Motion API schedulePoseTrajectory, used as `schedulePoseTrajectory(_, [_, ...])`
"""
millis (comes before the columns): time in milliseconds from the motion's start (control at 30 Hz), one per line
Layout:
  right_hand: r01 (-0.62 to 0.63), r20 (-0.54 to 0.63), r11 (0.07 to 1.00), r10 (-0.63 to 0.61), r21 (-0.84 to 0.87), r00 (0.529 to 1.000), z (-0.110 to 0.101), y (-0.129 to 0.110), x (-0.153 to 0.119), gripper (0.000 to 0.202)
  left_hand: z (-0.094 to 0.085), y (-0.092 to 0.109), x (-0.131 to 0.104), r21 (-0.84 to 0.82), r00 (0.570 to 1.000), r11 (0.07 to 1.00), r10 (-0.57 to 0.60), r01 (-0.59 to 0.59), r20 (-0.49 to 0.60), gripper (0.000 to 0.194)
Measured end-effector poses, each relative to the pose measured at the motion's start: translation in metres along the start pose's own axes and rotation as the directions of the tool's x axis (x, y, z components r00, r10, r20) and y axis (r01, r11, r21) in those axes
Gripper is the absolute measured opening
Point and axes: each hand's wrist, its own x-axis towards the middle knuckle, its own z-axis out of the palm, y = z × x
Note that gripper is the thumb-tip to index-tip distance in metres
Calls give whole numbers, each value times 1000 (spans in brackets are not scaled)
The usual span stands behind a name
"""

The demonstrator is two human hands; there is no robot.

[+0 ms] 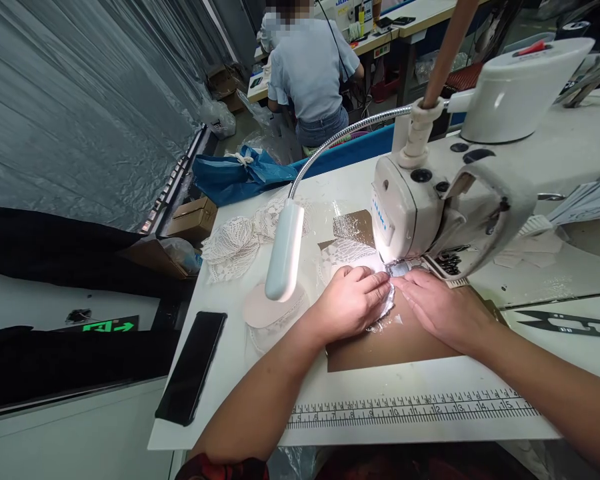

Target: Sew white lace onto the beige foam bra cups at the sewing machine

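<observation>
My left hand (356,300) is closed on a piece of white lace fabric (350,253) at the front of the sewing machine head (400,207). Its fingers are bent and pressed together over the cloth, whose edge shows below them. Close by on the right, my right hand (440,307) lies with fingers stretched out, fingertips beside the presser foot and near the left fingertips. Whatever is under the right palm is hidden. Both hands rest over a brown sheet (380,350) on the white table.
A lamp (284,253) on a bent metal neck hangs left of the hands. Lace pieces (233,247), a pale round disc (275,303) and a black phone (192,368) lie on the left. Thread snips (570,323) lie right. A printed ruler (410,412) runs along the front. A person (307,73) sits ahead.
</observation>
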Motion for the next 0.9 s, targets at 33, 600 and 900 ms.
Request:
schedulePoseTrajectory(33, [4, -3, 1000, -4, 0, 1000, 0, 0, 0, 37, 0, 0, 0, -10, 1000, 1000, -5, 5, 1, 39])
schedulePoseTrajectory(600, [-18, -101, 997, 25, 76, 995, 3, 4, -3, 39, 6, -2, 0, -62, 994, 996, -66, 61, -85, 42])
schedulePoseTrajectory(900, [-56, -124, 993, 68, 102, 990, 2, 3, -1, 35, 6, -3, 0, -158, 989, 987, -5, -18, -145, 33])
